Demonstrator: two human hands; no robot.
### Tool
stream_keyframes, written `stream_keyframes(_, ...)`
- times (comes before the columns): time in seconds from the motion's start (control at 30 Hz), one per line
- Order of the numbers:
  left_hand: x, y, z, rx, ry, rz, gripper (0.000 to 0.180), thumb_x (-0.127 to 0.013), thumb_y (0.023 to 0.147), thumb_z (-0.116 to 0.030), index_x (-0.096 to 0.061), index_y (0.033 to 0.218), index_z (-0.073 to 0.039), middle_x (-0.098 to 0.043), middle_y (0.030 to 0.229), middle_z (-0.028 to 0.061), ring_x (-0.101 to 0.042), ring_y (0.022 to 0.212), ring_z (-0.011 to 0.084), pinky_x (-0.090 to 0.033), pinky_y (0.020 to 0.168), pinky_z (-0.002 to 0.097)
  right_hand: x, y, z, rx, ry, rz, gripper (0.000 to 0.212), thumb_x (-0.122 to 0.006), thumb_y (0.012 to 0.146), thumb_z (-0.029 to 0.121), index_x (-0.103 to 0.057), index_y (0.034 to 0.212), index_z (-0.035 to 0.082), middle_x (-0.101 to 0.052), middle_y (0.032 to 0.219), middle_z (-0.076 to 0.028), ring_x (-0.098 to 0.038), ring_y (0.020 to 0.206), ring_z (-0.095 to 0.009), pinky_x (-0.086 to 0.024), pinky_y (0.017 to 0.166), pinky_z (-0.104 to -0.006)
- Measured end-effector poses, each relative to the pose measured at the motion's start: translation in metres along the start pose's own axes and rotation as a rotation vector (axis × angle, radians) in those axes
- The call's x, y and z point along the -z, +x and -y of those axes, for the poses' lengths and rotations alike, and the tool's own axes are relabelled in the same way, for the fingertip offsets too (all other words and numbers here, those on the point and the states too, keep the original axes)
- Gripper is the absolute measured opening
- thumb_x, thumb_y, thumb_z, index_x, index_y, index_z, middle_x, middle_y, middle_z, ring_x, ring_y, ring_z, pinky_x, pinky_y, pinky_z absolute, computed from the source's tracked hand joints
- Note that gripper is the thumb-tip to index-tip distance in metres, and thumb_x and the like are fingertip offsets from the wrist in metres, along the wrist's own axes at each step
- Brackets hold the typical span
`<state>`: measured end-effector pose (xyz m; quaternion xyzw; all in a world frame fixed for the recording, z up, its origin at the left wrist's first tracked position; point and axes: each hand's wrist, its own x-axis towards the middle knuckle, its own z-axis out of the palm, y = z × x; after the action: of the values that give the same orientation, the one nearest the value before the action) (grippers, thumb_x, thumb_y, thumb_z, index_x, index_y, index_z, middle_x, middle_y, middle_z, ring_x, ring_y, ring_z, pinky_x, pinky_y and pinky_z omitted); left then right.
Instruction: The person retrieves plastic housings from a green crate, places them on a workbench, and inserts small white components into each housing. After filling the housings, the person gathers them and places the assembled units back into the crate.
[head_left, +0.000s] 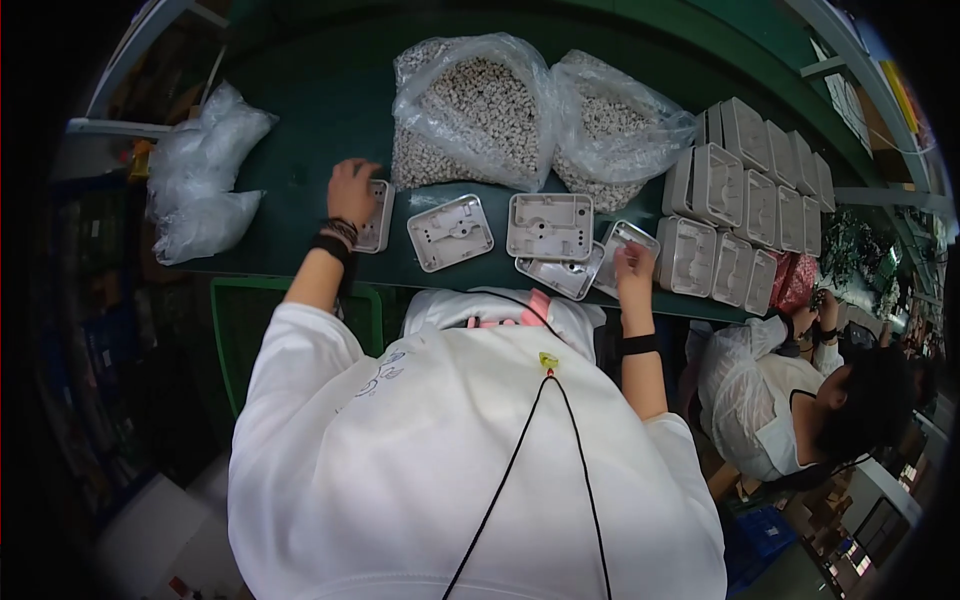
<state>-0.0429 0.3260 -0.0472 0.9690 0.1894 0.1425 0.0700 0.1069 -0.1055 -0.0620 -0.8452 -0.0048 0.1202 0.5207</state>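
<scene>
My left hand (352, 193) is at the left end of the row, its bent fingers around the upper left edge of a shallow grey plastic housing (378, 228). At the right, my right hand (634, 265) has its fingertips pinched together over another grey housing (618, 236); whatever lies between them is too small to make out. Between my hands lie an open-faced housing (450, 234) turned at an angle and a squarer one (550, 226). The squarer one overlaps a further housing (562, 277) near the table edge.
Two clear bags of small pale parts, one large (480, 110) and one smaller (610, 125), stand behind the row. Stacked grey housings (745, 190) fill the right. Crumpled clear plastic bags (205, 180) lie left on the green table (310, 110). A co-worker (790, 390) sits at right.
</scene>
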Motion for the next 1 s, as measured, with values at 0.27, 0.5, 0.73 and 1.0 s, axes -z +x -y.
stream_keyframes(0.27, -0.02, -0.025, -0.111, -0.037, -0.243, 0.289, 0.032, -0.056, 0.068, -0.005, -0.056, 0.1, -0.012, -0.055, 0.091, 0.0083, -0.051, 0.09, 0.0293, -0.041, 0.079, 0.0397, -0.042, 0.014, 0.057, 0.108, -0.532, 0.091, 0.046, -0.056, 0.08, 0.032, -0.046, 0.115, 0.004, -0.052, 0.104, -0.015, -0.054, 0.09, -0.028, -0.041, 0.078, -0.0361)
stream_keyframes(0.5, -0.023, -0.015, -0.129, -0.453, -0.189, 0.359, 0.027, -0.059, 0.062, -0.009, -0.061, 0.087, -0.018, -0.054, 0.085, 0.002, -0.051, 0.09, 0.023, -0.038, 0.085, 0.0366, -0.044, 0.015, 0.057, 0.119, -0.593, 0.178, 0.04, -0.052, 0.081, 0.032, -0.05, 0.112, 0.007, -0.061, 0.096, -0.014, -0.057, 0.088, -0.032, -0.04, 0.081, -0.039)
stream_keyframes(0.73, -0.029, -0.024, -0.092, -0.71, -0.333, 0.496, 0.008, -0.057, 0.061, -0.013, -0.062, 0.06, -0.018, -0.055, 0.077, -0.0014, -0.051, 0.089, 0.0183, -0.034, 0.092, 0.0345, -0.04, 0.011, 0.071, 0.174, -0.308, 0.168, 0.03, -0.053, 0.082, 0.019, -0.051, 0.108, 0.005, -0.061, 0.097, -0.016, -0.058, 0.091, -0.031, -0.045, 0.075, -0.0362)
stream_keyframes(1.0, 0.005, -0.008, -0.085, -0.535, 0.059, 0.58, 0.006, -0.058, 0.067, -0.015, -0.063, 0.068, -0.014, -0.057, 0.078, 0.0022, -0.052, 0.093, 0.021, -0.037, 0.089, 0.0346, -0.058, 0.016, 0.062, 0.2, -0.061, 0.25, 0.028, -0.055, 0.081, 0.016, -0.051, 0.106, 0.004, -0.06, 0.097, -0.017, -0.058, 0.09, -0.031, -0.045, 0.075, -0.0352)
